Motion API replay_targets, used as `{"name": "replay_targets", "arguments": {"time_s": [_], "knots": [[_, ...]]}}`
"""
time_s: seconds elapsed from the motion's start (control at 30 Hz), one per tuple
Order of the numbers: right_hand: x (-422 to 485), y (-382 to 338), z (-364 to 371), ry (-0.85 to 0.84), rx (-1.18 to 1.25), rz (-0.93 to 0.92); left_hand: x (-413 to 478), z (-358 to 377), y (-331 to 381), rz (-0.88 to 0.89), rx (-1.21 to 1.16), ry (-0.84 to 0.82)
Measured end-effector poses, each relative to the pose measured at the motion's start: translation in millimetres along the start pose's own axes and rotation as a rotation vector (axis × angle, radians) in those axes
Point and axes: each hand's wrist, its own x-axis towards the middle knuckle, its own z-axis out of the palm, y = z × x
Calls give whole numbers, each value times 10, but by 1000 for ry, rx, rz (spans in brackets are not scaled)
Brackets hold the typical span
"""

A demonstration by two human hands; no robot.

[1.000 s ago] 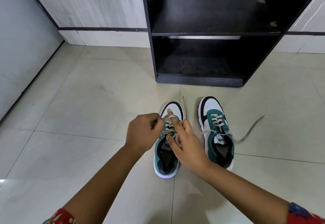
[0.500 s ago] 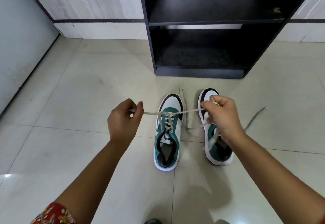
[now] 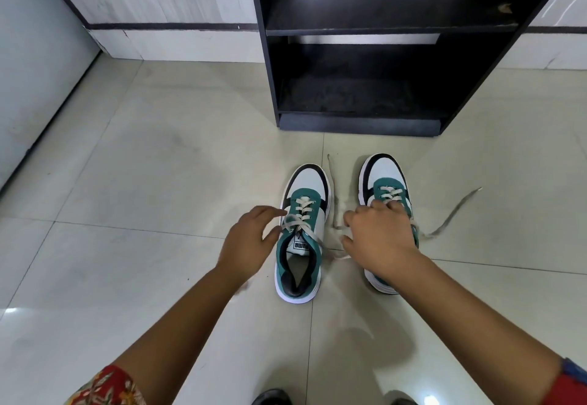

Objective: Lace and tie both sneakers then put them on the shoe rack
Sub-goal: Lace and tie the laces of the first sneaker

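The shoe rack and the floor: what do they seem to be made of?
The shoe rack looks like black laminated board with a matte finish: flat panels, square edges, chipped spots. The floor looks like glossy ceramic or stone-look tile: grout lines and bright reflections show.

tiled floor (image 3: 133, 182) | on it: two sneakers (image 3: 301, 239) side by side, black shoe rack (image 3: 359, 125)

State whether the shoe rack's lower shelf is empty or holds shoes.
Empty. The shoe rack shows only bare dark shelf; both sneakers stand on the floor before it.
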Motion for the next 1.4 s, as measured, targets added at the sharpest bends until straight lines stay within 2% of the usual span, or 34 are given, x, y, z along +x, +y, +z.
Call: {"name": "replay_targets", "arguments": {"time_s": [0.07,0.17,0.27,0.33,0.4,0.53,0.63,0.73,0.83,0.93,1.03,1.4], "knots": [[51,-95,31,-18,151,-47,22,11,26,3,-6,2],[93,-231,143,-9,527,-39,13,22,51,-18,-2,61],[100,-229,224,1,708,-5,-15,-21,49,-64,-53,117],[75,-131,207,-16,722,18,-27,-70,5,-34,-32,151],[29,-1,192,-28,606,44,-50,-105,-42,-8,7,148],[-55,0,225,-16,463,1,-88,-89,35,-61,-90,-1],[0,-216,275,7,578,-34,-41,-71,121,-82,-137,-50],[52,-318,280,29,631,-47,3,-92,142,20,-16,-7],[57,-288,252,55,671,-46,12,-106,104,42,8,34],[59,-216,236,-22,814,11,-3,-68,93,21,28,72],[66,-185,282,-101,953,90,-13,-23,71,-37,-50,78],[58,-165,466,-161,1357,238,-56,55,4,-69,-157,99]]}}
